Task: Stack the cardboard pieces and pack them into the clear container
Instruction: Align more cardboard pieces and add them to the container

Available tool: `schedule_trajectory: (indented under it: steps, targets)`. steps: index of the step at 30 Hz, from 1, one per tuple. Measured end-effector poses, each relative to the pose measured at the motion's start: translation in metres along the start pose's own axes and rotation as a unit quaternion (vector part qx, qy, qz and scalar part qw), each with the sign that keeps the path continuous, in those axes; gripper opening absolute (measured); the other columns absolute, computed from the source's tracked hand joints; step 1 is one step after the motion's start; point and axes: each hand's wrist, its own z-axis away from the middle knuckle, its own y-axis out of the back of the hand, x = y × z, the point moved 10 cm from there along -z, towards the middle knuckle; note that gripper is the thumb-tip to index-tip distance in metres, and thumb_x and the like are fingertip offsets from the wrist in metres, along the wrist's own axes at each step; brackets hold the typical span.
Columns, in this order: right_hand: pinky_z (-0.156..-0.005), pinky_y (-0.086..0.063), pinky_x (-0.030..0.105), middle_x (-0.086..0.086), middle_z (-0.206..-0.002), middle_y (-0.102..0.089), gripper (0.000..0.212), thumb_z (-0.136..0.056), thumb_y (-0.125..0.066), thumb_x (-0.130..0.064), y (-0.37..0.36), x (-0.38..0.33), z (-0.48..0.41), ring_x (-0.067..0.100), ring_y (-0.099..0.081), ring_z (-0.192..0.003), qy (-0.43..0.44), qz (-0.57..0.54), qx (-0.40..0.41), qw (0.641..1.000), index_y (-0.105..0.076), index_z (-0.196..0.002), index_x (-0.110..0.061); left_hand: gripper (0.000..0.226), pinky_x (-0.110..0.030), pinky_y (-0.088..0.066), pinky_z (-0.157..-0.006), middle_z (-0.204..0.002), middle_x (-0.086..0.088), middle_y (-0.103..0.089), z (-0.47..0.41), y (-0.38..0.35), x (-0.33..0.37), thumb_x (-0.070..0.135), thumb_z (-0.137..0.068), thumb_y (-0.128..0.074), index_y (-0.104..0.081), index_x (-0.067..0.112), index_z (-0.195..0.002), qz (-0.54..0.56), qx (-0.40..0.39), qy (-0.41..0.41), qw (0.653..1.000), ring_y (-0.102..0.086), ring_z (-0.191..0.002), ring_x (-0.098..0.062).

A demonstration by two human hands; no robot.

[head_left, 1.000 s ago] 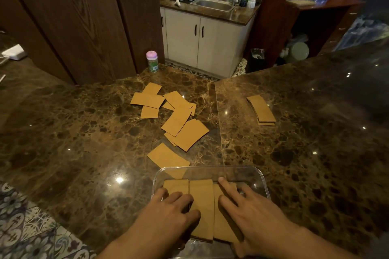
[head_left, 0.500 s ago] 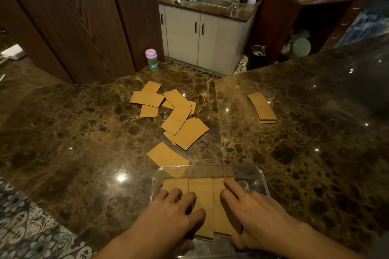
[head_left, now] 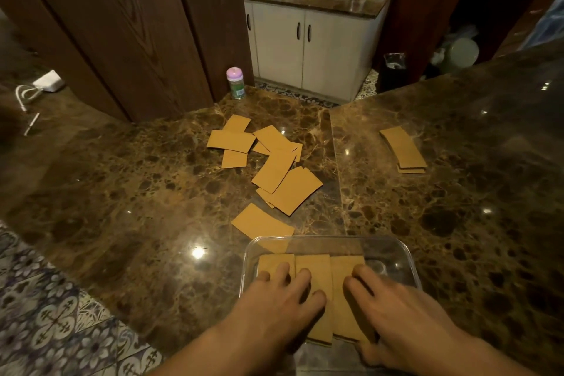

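Flat tan cardboard pieces point(head_left: 314, 287) were seen as three rows side by side in the clear container point(head_left: 393, 246), long axes running away from the viewer. They were pressed by the left hand point(head_left: 274, 305) and right hand point(head_left: 393, 311), fingers spread flat, gripping nothing.

Right hand point(head_left: 393, 308) (fingers curled) farther right.

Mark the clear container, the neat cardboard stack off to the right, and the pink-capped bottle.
clear container point(head_left: 410, 256): head view, far right rim.
cardboard stack point(head_left: 403, 148): head view, top piece's middle.
pink-capped bottle point(head_left: 235, 87): head view, green label on body.
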Motion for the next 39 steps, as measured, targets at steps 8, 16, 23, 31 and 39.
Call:
schedule_trajectory:
  steps: [8,16,23,31,39]
  targets:
    - [-0.095,-0.055,0.039,0.004,-0.153,-0.027,0.076,-0.092,-0.062,-0.056,0.002,-0.001,0.000,0.026,-0.051,-0.128,0.000,-0.007,0.003,1.000,-0.026,-0.151,-0.025,0.070,-0.056,-0.046,-0.096,-0.153,-0.016,-0.026,0.008,0.005,-0.010,0.030,-0.092,-0.064,-0.021,0.027,-0.148,-0.001,0.013,0.013,1.000,-0.033,-0.131,-0.042]
    - [-0.107,-0.046,0.042,0.005,-0.158,-0.020,0.077,-0.095,-0.056,-0.063,-0.004,-0.008,0.004,0.029,-0.035,-0.137,0.041,0.013,0.021,0.999,-0.023,-0.153,-0.025,0.044,-0.043,-0.058,-0.053,-0.118,-0.008,-0.069,0.017,-0.016,-0.001,0.046,-0.074,-0.063,-0.061,0.032,-0.115,-0.026,0.043,0.010,0.999,-0.070,-0.090,-0.030]
    - [-0.104,-0.036,0.015,-0.030,-0.134,-0.034,0.060,-0.084,-0.051,-0.087,0.033,-0.007,0.014,-0.009,-0.032,-0.123,0.062,-0.153,0.112,0.980,-0.045,-0.130,-0.048,0.037,-0.036,-0.062,-0.061,-0.117,-0.001,-0.068,0.026,0.016,-0.009,0.044,-0.086,-0.048,-0.060,0.039,-0.120,0.074,0.168,0.016,0.983,-0.070,-0.091,-0.019]
    - [-0.093,-0.051,0.015,-0.019,-0.126,-0.063,0.044,-0.093,-0.065,-0.053,0.136,0.037,-0.061,-0.010,-0.056,-0.104,0.048,-0.184,0.207,0.960,-0.059,-0.133,-0.036,0.055,-0.034,-0.047,-0.107,-0.140,0.018,-0.052,0.013,0.081,-0.160,0.042,-0.088,-0.072,-0.052,0.040,-0.139,0.194,0.189,0.113,0.956,-0.051,-0.127,-0.006]
    - [-0.130,-0.012,0.045,0.006,-0.175,0.006,0.135,-0.067,-0.097,-0.037,0.139,0.035,-0.204,0.028,0.006,-0.161,0.085,0.006,0.028,0.996,-0.004,-0.166,-0.036,0.080,-0.039,-0.041,-0.109,-0.151,0.005,-0.037,-0.053,0.017,-0.179,0.048,-0.077,-0.083,-0.047,0.035,-0.147,0.111,0.004,0.078,0.991,-0.037,-0.134,-0.019]
